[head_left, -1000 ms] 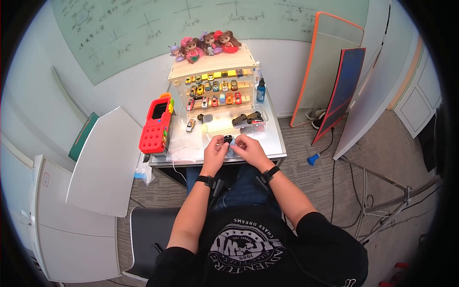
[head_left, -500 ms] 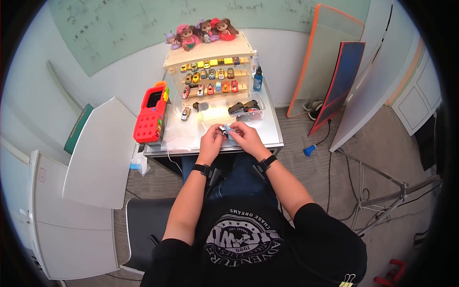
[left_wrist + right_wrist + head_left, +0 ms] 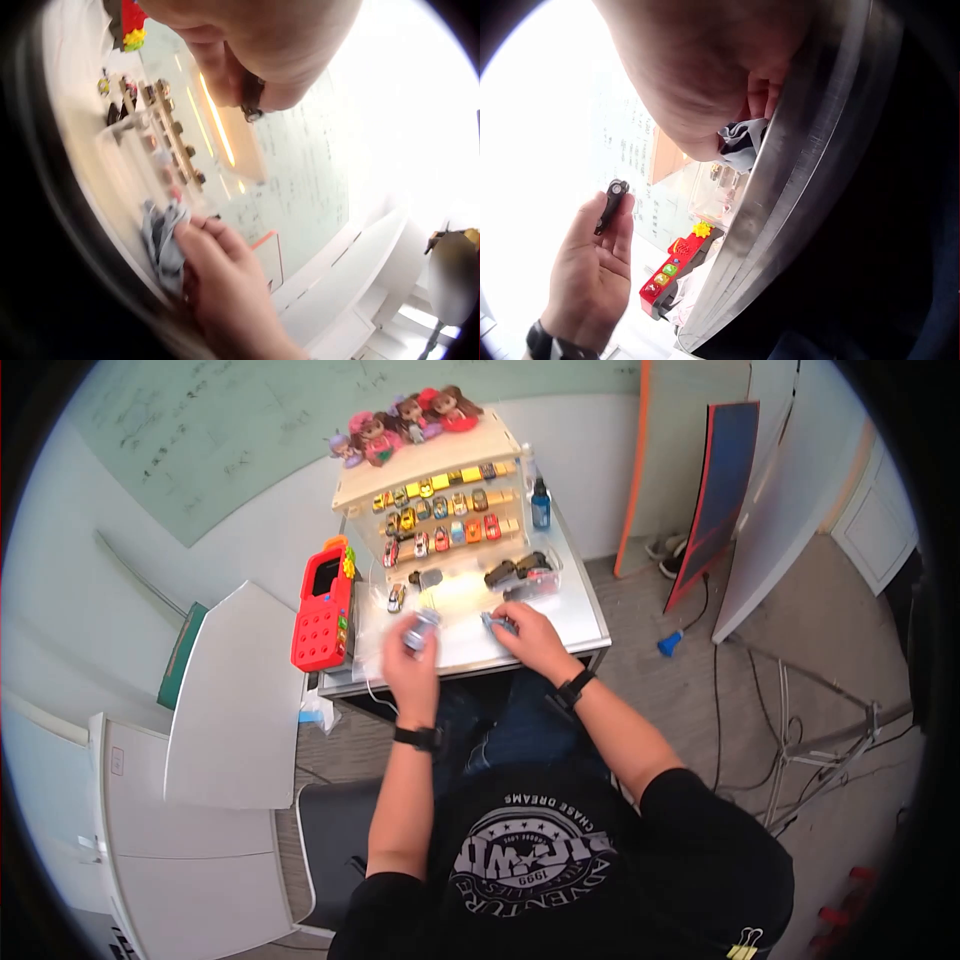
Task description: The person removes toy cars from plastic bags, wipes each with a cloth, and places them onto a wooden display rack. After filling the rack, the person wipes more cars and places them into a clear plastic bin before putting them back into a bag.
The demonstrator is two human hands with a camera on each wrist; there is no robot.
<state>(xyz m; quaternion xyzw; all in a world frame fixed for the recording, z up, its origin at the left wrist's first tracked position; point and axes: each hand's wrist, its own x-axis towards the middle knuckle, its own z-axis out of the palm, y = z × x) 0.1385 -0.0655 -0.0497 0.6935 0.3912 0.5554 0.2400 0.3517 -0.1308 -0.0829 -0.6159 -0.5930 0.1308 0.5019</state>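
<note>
My left hand (image 3: 410,665) is raised over the table's front part and pinches a small dark toy car (image 3: 613,204), its wheels showing in the right wrist view. In the head view that car is blurred. My right hand (image 3: 535,640), apart from the left and close to the table's front edge, grips a crumpled grey-blue cloth (image 3: 163,244) between thumb and fingers. A small car (image 3: 397,598) rests on the table beyond the left hand.
A wooden rack (image 3: 430,455) of toy cars, dolls on top, stands at the back. Left is a red toy box (image 3: 322,630); right, a clear bin (image 3: 548,582) with dark pieces and a blue bottle (image 3: 541,508). The metal table edge (image 3: 780,180) runs under my right hand.
The hands, earlier together at the car and cloth, have separated. My left hand has moved left and up with the car; my right keeps the cloth.
</note>
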